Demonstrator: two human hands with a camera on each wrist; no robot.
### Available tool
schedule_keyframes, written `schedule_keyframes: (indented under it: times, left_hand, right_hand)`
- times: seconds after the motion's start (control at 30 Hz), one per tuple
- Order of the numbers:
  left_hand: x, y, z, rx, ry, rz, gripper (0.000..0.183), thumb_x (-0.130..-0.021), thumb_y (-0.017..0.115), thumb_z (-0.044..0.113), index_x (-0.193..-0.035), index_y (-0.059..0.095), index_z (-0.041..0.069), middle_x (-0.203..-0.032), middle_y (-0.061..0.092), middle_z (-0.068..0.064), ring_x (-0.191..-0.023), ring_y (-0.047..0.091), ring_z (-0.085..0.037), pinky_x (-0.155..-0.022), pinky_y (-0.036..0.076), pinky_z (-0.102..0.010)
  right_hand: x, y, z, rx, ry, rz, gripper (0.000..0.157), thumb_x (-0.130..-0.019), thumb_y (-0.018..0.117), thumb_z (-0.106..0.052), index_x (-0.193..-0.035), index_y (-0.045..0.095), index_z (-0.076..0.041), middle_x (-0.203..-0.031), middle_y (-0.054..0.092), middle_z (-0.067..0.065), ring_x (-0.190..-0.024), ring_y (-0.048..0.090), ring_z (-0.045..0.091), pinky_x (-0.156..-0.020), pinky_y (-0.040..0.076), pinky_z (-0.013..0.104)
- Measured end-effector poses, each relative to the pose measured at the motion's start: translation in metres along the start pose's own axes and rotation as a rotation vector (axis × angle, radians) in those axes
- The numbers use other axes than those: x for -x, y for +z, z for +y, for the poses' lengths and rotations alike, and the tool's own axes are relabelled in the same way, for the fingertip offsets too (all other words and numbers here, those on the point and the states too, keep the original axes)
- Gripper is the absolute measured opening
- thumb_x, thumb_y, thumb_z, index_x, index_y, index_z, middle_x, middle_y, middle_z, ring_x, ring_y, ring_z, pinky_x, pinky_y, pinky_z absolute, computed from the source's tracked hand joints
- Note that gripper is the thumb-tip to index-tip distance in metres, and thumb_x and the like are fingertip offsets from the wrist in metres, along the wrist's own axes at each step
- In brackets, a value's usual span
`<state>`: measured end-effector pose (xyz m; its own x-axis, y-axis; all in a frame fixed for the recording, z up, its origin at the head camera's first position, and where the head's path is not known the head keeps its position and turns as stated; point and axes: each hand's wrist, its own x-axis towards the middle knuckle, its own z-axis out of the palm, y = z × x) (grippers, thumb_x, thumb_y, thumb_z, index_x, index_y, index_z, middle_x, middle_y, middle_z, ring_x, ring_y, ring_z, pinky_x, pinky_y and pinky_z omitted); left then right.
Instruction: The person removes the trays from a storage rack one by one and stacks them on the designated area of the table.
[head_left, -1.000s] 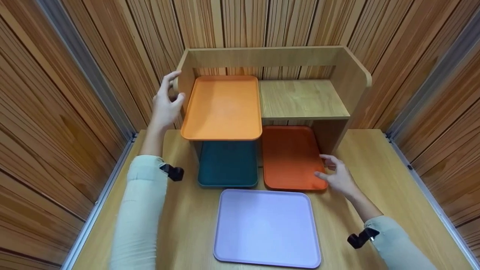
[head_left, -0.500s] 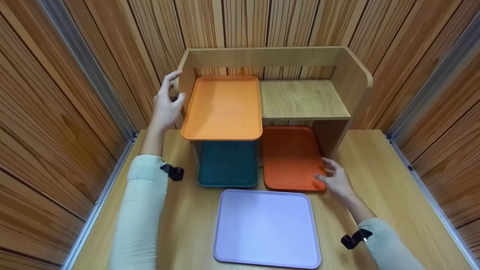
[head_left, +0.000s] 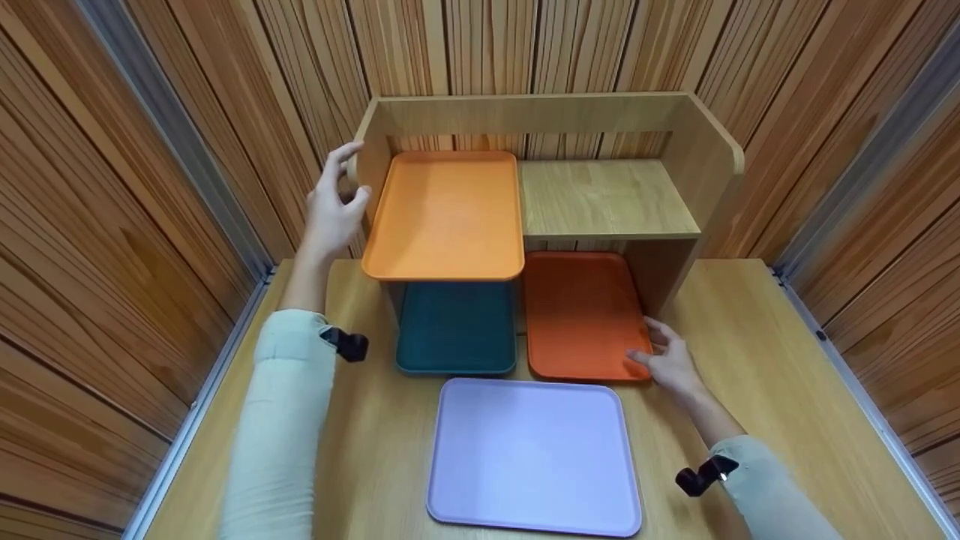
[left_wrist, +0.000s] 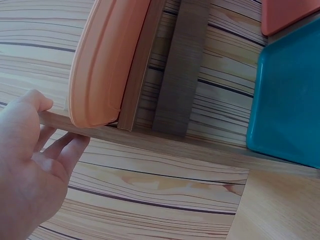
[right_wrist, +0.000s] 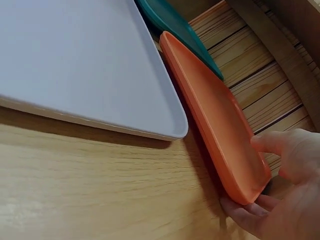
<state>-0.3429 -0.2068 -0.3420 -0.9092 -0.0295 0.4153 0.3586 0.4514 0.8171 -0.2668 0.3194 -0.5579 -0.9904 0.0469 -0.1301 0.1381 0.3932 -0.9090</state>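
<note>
My left hand [head_left: 334,214] grips the front edge of the left side panel [left_wrist: 150,141] of a wooden shelf unit, thumb on one face and fingers on the other. My right hand [head_left: 671,364] holds the right edge of a red-orange tray [head_left: 585,322], which lies in the lower right compartment. In the right wrist view the thumb is over the tray's inside and the other fingers are under its rim. An orange tray [head_left: 450,217] sits on the upper left shelf, its front jutting out. Below it, a teal tray [head_left: 456,330] occupies the lower left compartment.
A lilac tray [head_left: 534,457] lies crosswise on the wooden table [head_left: 375,465], just in front of the lower trays. The upper right shelf [head_left: 604,199] shows its bare board. Wood-patterned walls [head_left: 495,45] stand behind and on both sides.
My right hand has shifted a little left and toward me along the red-orange tray's right edge, its forearm swinging left. The left hand and the trays look the same.
</note>
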Motion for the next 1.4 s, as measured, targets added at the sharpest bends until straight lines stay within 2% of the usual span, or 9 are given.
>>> schedule_keyframes:
  times: [0.27,0.33,0.43,0.57,0.63,0.73,1.23,1.33,1.4]
  left_hand:
    - [-0.0004,-0.0012,-0.0003,0.005,0.006,-0.003,0.058,-0.114,0.055,0.01,-0.169,0.046,0.027,-0.157,0.061,-0.012,-0.071,0.04,-0.008,-0.068,0.037,-0.023]
    - [-0.0003,-0.0011,-0.0007,0.002,0.007,-0.005,0.058,-0.114,0.055,0.01,-0.169,0.046,0.027,-0.159,0.061,-0.012,-0.07,0.041,-0.008,-0.067,0.037,-0.022]
    - [-0.0011,-0.0002,-0.001,-0.001,0.008,-0.008,0.059,-0.114,0.055,0.011,-0.17,0.045,0.027,-0.162,0.06,-0.012,-0.072,0.043,-0.009,-0.066,0.037,-0.021]
    - [-0.0019,0.0011,-0.0006,0.0,0.007,-0.01,0.059,-0.114,0.055,0.011,-0.17,0.045,0.027,-0.167,0.057,-0.012,-0.081,0.05,-0.015,-0.066,0.038,-0.02]
    - [-0.0016,0.0011,-0.0002,0.002,0.008,-0.008,0.059,-0.114,0.055,0.011,-0.17,0.045,0.027,-0.167,0.057,-0.012,-0.085,0.052,-0.016,-0.066,0.038,-0.021]
    - [-0.0009,0.0005,-0.0001,0.0,0.008,-0.005,0.058,-0.115,0.055,0.011,-0.169,0.045,0.028,-0.166,0.057,-0.012,-0.081,0.049,-0.015,-0.066,0.038,-0.021]
    - [-0.0002,0.001,-0.0009,0.002,-0.015,-0.014,0.059,-0.115,0.055,0.012,-0.17,0.044,0.031,-0.166,0.057,-0.012,-0.074,0.044,-0.011,-0.066,0.038,-0.022]
    - [-0.0005,0.0,-0.0009,0.013,-0.001,-0.009,0.059,-0.114,0.055,0.01,-0.17,0.045,0.028,-0.159,0.059,-0.013,-0.071,0.039,-0.01,-0.067,0.036,-0.023]
    - [-0.0009,-0.0003,-0.0009,0.018,0.01,-0.008,0.06,-0.113,0.055,0.009,-0.17,0.046,0.026,-0.155,0.059,-0.012,-0.07,0.037,-0.01,-0.067,0.035,-0.023]
  right_hand:
    - [-0.0037,0.0072,0.0063,-0.057,0.009,0.018,0.083,-0.103,0.07,0.006,-0.174,0.029,0.005,-0.164,0.041,0.038,-0.136,0.058,0.039,-0.082,0.056,0.011]
    - [-0.0034,0.0087,0.008,-0.068,0.02,0.003,0.079,-0.102,0.069,0.008,-0.172,0.032,0.008,-0.169,0.038,0.04,-0.141,0.056,0.039,-0.081,0.058,0.012]
    - [-0.003,0.0097,0.0101,-0.026,0.022,-0.012,0.071,-0.102,0.068,0.007,-0.167,0.04,0.013,-0.175,0.035,0.039,-0.158,0.045,0.043,-0.094,0.056,0.013]
    - [-0.0033,0.009,0.0097,0.047,0.019,-0.006,0.066,-0.1,0.068,0.006,-0.162,0.046,0.016,-0.175,0.037,0.039,-0.17,0.028,0.046,-0.132,0.039,0.038]
    - [-0.0028,0.0083,0.008,0.062,0.032,-0.01,0.065,-0.101,0.068,0.005,-0.162,0.047,0.015,-0.176,0.035,0.04,-0.171,0.025,0.048,-0.139,0.027,0.056]
    - [-0.0027,0.0074,0.0068,0.062,0.05,-0.024,0.065,-0.102,0.067,0.005,-0.163,0.046,0.015,-0.177,0.031,0.039,-0.172,0.02,0.05,-0.141,0.023,0.059]
    - [-0.0018,0.0076,0.0064,0.055,0.09,-0.047,0.065,-0.105,0.066,0.003,-0.166,0.044,0.012,-0.181,0.025,0.037,-0.172,0.018,0.048,-0.14,0.026,0.057]
    - [-0.0018,0.0086,0.005,0.055,0.081,-0.035,0.065,-0.104,0.066,0.004,-0.165,0.046,0.012,-0.179,0.03,0.037,-0.172,0.021,0.046,-0.133,0.039,0.041]
    - [-0.002,0.0092,0.0042,0.051,0.079,-0.026,0.064,-0.103,0.067,0.004,-0.164,0.047,0.013,-0.178,0.032,0.038,-0.169,0.026,0.044,-0.117,0.048,0.024]
